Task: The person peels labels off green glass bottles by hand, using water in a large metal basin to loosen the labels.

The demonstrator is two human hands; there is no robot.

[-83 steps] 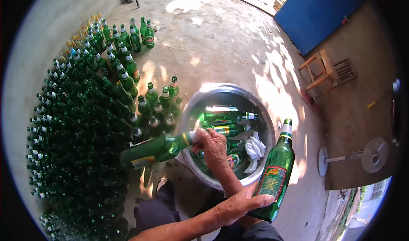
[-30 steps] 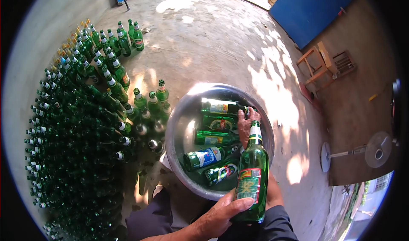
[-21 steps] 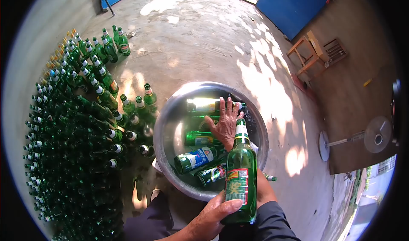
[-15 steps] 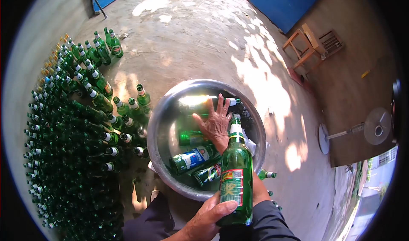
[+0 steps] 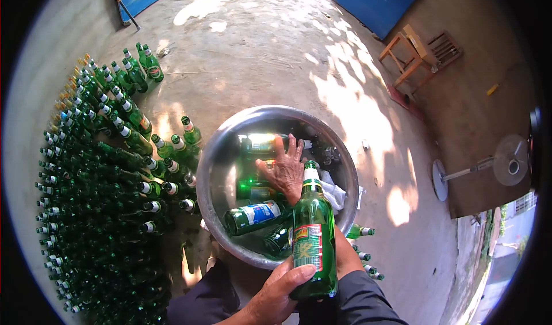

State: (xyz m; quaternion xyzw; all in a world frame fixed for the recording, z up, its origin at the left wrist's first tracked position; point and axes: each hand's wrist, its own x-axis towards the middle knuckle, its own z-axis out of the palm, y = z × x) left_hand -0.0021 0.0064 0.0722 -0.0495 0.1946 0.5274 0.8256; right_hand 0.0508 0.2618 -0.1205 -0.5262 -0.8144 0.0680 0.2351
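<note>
Head view, left hand (image 5: 276, 293) gripping upright bottle (image 5: 313, 239) across basin (image 5: 215, 152) at 5 o'clock, right hand (image 5: 284, 167) splayed over lying bottles (image 5: 253, 215), bottle rows (image 5: 98, 169) at 9 o'clock.

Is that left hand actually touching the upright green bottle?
Touching. The head view shows the left hand gripping the upright green bottle around its lower body.
</note>
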